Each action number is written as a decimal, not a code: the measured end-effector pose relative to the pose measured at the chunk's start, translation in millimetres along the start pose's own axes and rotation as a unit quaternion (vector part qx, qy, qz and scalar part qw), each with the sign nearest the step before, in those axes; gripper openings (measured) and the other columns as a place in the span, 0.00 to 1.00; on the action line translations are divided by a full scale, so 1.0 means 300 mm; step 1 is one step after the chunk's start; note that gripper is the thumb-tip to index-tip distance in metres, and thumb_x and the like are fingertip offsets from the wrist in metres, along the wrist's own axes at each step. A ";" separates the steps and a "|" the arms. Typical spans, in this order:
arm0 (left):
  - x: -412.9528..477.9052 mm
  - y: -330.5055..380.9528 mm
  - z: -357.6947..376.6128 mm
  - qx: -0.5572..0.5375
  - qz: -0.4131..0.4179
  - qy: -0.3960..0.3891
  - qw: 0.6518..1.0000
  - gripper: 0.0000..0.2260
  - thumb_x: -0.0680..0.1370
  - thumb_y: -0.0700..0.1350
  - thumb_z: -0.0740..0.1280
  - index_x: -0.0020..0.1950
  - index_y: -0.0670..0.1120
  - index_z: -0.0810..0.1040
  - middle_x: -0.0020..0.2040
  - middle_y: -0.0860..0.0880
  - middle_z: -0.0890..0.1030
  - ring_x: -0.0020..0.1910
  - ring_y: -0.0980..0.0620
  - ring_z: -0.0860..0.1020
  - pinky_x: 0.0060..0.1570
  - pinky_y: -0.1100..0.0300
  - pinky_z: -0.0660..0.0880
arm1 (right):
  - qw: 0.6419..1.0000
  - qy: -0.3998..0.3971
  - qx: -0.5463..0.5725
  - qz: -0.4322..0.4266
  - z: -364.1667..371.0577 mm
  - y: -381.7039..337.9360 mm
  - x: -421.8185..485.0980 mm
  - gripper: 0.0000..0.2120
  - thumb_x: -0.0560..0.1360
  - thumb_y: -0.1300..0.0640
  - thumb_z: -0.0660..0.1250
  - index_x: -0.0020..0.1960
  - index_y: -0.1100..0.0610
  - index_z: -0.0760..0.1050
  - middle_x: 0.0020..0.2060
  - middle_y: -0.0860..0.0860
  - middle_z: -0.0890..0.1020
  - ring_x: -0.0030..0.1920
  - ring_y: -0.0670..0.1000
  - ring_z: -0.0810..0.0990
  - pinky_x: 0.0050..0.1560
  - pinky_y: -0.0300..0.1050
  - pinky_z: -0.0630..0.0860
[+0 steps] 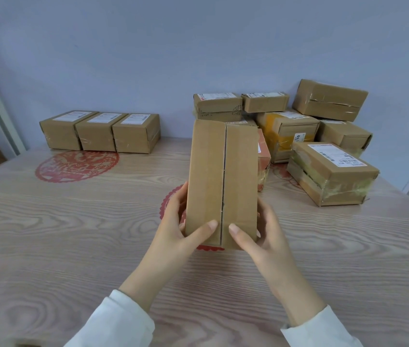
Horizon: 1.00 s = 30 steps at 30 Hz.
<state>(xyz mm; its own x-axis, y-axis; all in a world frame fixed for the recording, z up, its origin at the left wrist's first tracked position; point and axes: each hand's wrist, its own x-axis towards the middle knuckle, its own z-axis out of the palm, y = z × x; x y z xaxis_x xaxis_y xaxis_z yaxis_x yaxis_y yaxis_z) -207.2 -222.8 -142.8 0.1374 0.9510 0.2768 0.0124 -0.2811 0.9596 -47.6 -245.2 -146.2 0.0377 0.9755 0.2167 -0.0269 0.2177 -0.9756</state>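
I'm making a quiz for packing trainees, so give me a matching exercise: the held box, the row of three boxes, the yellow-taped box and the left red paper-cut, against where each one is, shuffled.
Things
1. held box
2. row of three boxes
3. yellow-taped box
4. left paper-cut

Places
A. flat on the table, just in front of the row
B. in the pile on the right
C. gripped by left hand and right hand
D. back left, side by side

Pairs: 1-C, 2-D, 3-B, 4-A
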 end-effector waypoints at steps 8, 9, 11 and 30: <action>-0.001 -0.023 0.013 0.012 -0.008 0.035 0.999 0.24 0.72 0.39 0.72 0.63 0.53 0.67 0.62 0.50 0.76 0.58 0.59 0.77 0.51 0.69 0.75 | 0.999 0.043 -0.028 0.015 0.012 0.022 0.003 0.20 0.73 0.66 0.69 0.62 0.59 0.68 0.52 0.50 0.79 0.45 0.34 0.79 0.42 0.29 0.75; -0.003 -0.027 0.012 0.016 -0.006 0.033 0.999 0.24 0.72 0.38 0.72 0.63 0.54 0.66 0.62 0.50 0.76 0.59 0.59 0.77 0.51 0.69 0.75 | 0.998 0.045 -0.031 0.015 0.012 0.027 0.002 0.19 0.73 0.67 0.69 0.61 0.58 0.67 0.51 0.49 0.79 0.44 0.34 0.79 0.42 0.29 0.74; -0.005 -0.026 0.013 0.019 -0.002 0.033 0.999 0.25 0.71 0.43 0.72 0.63 0.56 0.66 0.63 0.51 0.75 0.60 0.59 0.76 0.54 0.68 0.75 | 0.998 0.044 -0.032 0.013 0.014 0.027 0.003 0.19 0.73 0.67 0.69 0.60 0.58 0.67 0.51 0.48 0.79 0.45 0.33 0.79 0.42 0.28 0.74; 0.003 0.017 0.028 0.000 -0.011 0.062 0.998 0.31 0.63 0.56 0.70 0.63 0.48 0.68 0.60 0.53 0.76 0.54 0.67 0.76 0.49 0.72 0.74 | 0.996 0.074 -0.038 -0.012 0.007 -0.003 0.027 0.23 0.71 0.54 0.72 0.60 0.44 0.66 0.53 0.42 0.78 0.49 0.34 0.78 0.46 0.33 0.76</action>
<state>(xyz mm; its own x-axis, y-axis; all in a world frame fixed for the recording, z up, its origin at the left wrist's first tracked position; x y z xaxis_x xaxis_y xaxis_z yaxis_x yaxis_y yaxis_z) -198.6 -224.4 -138.1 0.0144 0.9656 0.2597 0.0136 -0.2599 0.9655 -49.4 -237.6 -143.6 0.1847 0.9535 0.2382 0.0521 0.2325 -0.9712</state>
